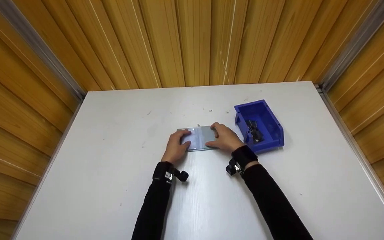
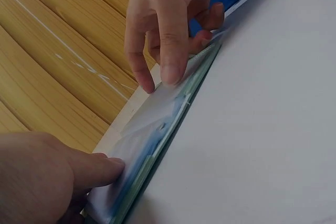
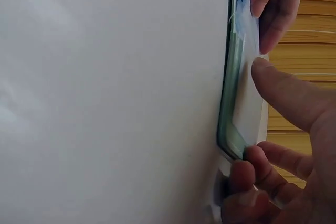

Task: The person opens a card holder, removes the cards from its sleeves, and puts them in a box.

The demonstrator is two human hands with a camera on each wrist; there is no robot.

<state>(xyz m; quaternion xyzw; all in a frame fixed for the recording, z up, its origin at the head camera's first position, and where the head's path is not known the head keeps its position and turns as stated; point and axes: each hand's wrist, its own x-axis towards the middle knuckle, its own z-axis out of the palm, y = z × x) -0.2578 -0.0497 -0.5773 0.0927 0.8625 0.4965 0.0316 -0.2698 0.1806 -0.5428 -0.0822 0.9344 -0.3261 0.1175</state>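
A flat rectangular stack of thin pale panels (image 1: 207,134) with green edges lies on the white table. Clear plastic film (image 1: 195,139) with a bluish band covers part of it. My left hand (image 1: 175,146) holds the left end, its thumb (image 2: 111,170) lying on the film. At the opposite end is my right hand (image 1: 227,137), thumb and index finger spread across the top. Its other fingers (image 3: 257,161) curl at the rounded corner. The stack's underside is hidden.
A blue plastic bin (image 1: 272,125) stands just right of my right hand, with several small black parts (image 1: 254,130) inside. Yellow wood-look panels (image 1: 192,43) enclose the table (image 1: 112,150) at the back and both sides.
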